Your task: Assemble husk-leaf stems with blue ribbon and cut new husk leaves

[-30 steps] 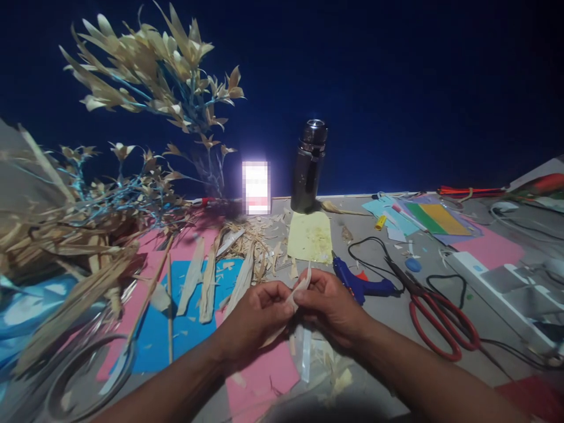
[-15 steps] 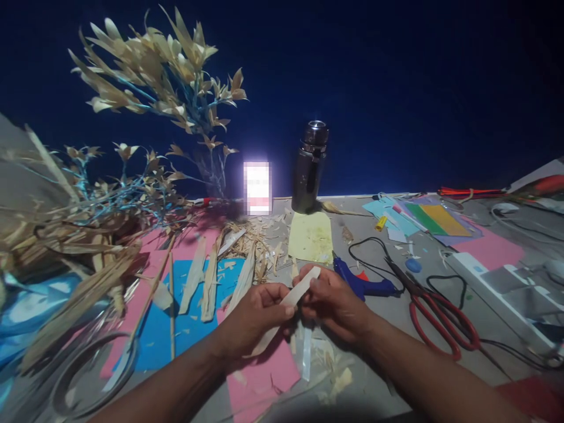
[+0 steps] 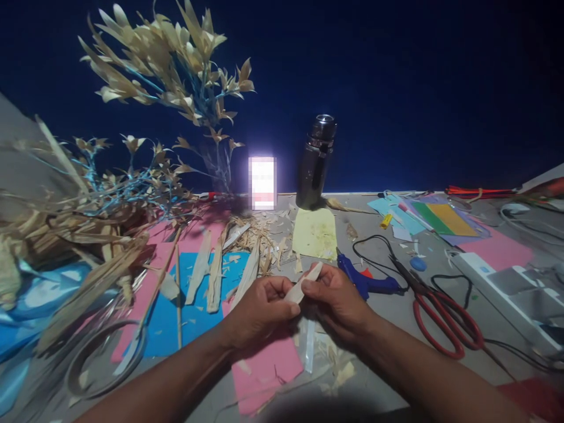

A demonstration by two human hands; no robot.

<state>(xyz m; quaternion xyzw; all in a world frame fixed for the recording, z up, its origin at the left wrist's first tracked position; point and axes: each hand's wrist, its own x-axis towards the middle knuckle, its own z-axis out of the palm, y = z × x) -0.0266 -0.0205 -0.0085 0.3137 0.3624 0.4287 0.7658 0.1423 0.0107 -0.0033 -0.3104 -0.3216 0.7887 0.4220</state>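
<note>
Between my hands is a pale strip of dried husk (image 3: 303,286), slanting up to a narrow tip at the upper right. My left hand (image 3: 267,308) pinches its lower part between thumb and fingers. Close beside it, my right hand (image 3: 338,298) grips the strip near the tip, thumb pressed on top. The palms hide part of both sets of fingers. Under the hands lie a pink sheet (image 3: 268,373), a clear plastic strip (image 3: 309,346) and husk scraps. A blue glue gun (image 3: 365,282) rests just beyond my right hand.
Red-handled scissors (image 3: 445,323) and a white power strip (image 3: 489,282) lie at right. A dark flask (image 3: 315,164) stands behind a yellow sheet (image 3: 314,234). Husk pieces (image 3: 215,279) lie on blue sheets, near a tape roll (image 3: 74,367). Husk-leaf branches (image 3: 176,70) rise at back left.
The husk strip's upper end was broad and blunt and now looks narrower and pointed. My right thumb has moved onto it. The whole view has shifted slightly.
</note>
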